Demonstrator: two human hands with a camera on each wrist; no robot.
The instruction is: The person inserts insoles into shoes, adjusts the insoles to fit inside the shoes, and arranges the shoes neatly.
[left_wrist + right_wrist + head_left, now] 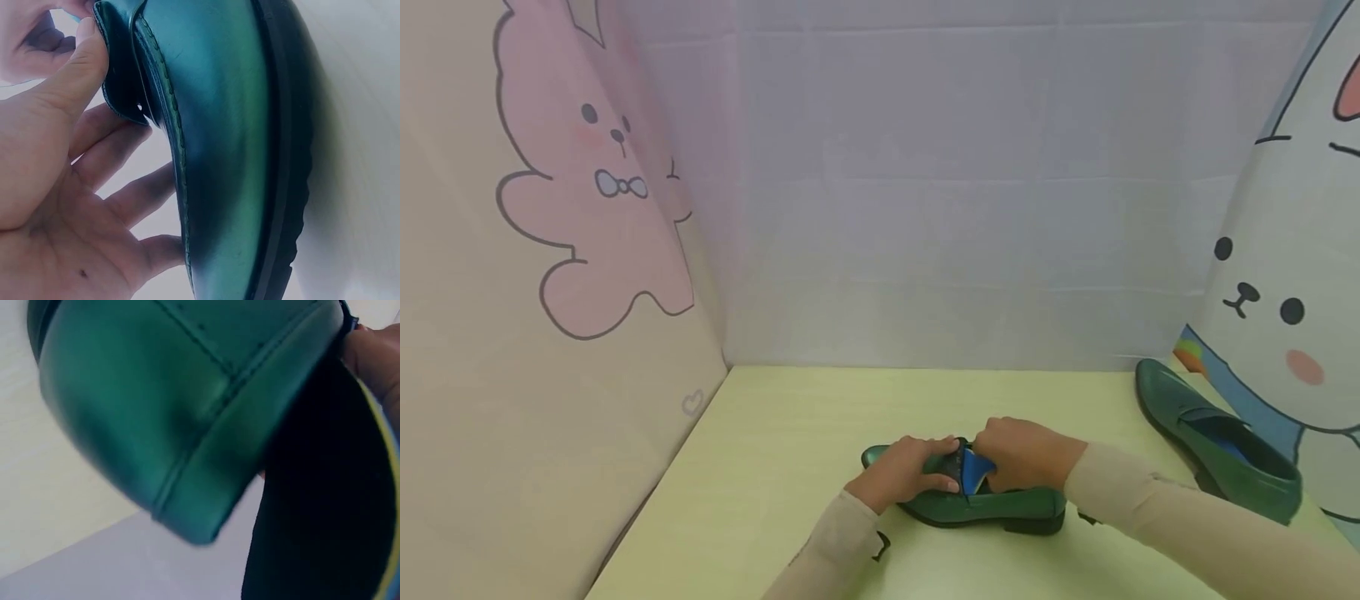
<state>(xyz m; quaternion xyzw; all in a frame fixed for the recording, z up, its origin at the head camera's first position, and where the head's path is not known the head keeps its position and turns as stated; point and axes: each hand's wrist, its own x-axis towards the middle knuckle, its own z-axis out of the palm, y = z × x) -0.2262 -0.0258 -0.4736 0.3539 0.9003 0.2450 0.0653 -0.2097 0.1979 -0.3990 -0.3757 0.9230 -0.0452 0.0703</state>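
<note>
A green loafer (1022, 507) lies sideways on the table in the head view, its toe to the left. My left hand (906, 471) pinches the raised flap (122, 62) at the shoe's opening, thumb on one side and fingers on the other; the left wrist view has this close up beside the stitched upper. My right hand (1026, 454) grips a blue insole (973, 473) that stands up out of the opening. From the right wrist, the insole's black face (325, 487) and thin yellow edge appear beside the green heel (137, 412); its front end is hidden inside the shoe.
A second green loafer (1232, 458), with blue showing inside, sits at the table's right edge. The pale yellow-green table (752, 467) meets a plain cloth wall (925, 200) behind, with cartoon-printed cloth at both sides.
</note>
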